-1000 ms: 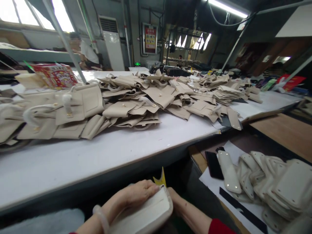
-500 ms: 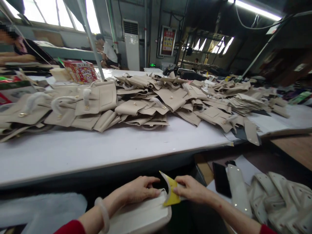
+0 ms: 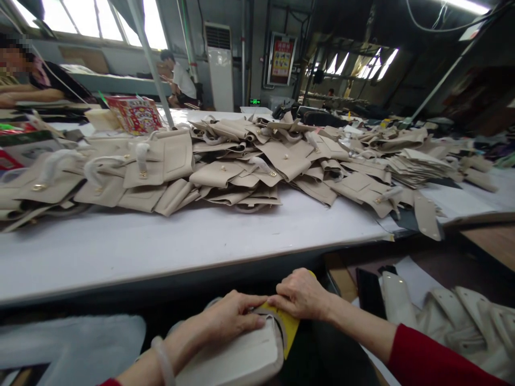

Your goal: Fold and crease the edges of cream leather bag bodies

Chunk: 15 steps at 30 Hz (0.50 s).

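Observation:
At the bottom centre lies an off-white leather bag [image 3: 237,358], its rounded end turned to the right. My left hand [image 3: 225,321], a pale bangle at its wrist, grips the bag's upper edge with thumb and fingers. My right hand [image 3: 301,295] is closed on a flat yellow piece with a concave curved edge [image 3: 290,327]. That curved edge sits around the bag's rounded end. The fingertips of both hands meet near the top of the yellow piece, and my right fingers hide part of it.
A white table [image 3: 161,241] runs across ahead, piled with beige bag parts [image 3: 233,171]. At right are a black phone [image 3: 369,292] and cream straps with studs [image 3: 462,321]. Clear plastic [image 3: 72,343] lies at lower left. Other people sit at the far left and back.
My right hand has moved up and turned over the top of the yellow piece. The yellow piece has shifted onto the bag's rounded end. My left hand keeps its hold on the bag.

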Each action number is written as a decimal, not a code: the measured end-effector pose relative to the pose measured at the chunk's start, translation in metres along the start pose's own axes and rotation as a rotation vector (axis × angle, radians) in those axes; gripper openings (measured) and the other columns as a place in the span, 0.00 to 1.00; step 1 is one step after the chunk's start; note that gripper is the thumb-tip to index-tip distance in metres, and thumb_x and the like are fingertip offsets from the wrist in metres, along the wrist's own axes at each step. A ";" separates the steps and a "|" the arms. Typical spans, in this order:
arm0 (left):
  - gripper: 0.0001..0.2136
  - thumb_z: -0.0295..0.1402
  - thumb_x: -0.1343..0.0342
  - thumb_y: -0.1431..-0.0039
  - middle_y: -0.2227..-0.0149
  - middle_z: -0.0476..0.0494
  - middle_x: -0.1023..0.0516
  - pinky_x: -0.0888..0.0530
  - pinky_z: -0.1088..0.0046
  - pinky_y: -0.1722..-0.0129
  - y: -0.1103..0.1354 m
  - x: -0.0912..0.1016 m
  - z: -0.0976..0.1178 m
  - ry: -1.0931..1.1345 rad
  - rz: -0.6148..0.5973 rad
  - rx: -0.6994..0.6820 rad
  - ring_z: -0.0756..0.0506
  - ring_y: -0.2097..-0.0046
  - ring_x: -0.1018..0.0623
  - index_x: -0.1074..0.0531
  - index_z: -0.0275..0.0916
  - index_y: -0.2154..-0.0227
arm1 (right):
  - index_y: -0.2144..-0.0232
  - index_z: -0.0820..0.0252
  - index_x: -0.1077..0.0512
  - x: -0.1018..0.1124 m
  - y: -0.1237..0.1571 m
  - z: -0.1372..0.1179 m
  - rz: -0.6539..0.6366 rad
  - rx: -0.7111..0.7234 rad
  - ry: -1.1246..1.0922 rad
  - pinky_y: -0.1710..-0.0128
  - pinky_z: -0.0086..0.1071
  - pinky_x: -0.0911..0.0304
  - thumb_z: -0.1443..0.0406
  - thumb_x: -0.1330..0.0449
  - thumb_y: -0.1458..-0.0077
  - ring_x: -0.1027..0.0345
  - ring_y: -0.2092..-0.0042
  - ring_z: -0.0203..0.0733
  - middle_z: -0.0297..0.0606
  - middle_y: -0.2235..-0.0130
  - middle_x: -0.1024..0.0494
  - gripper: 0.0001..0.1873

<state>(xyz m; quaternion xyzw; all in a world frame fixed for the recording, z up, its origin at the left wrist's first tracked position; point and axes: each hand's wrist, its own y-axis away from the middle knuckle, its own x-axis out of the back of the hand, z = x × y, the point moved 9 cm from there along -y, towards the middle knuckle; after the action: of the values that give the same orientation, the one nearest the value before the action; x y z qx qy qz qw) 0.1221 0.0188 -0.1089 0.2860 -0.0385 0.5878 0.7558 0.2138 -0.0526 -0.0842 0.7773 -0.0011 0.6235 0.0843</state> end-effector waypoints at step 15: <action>0.13 0.41 0.51 0.36 0.68 0.49 0.20 0.35 0.77 0.69 0.002 -0.004 0.010 -0.217 0.040 -0.066 0.47 0.69 0.24 0.22 0.43 0.60 | 0.72 0.59 0.22 -0.014 0.007 -0.008 -0.050 -0.103 0.103 0.73 0.33 0.51 0.52 0.62 0.31 0.23 0.69 0.47 0.44 0.70 0.17 0.34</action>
<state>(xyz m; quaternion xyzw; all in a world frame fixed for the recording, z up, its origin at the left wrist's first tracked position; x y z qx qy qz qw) 0.1220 0.0107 -0.1015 0.3220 -0.1450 0.5668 0.7443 0.2024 -0.0604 -0.0953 0.7386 -0.0091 0.6594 0.1397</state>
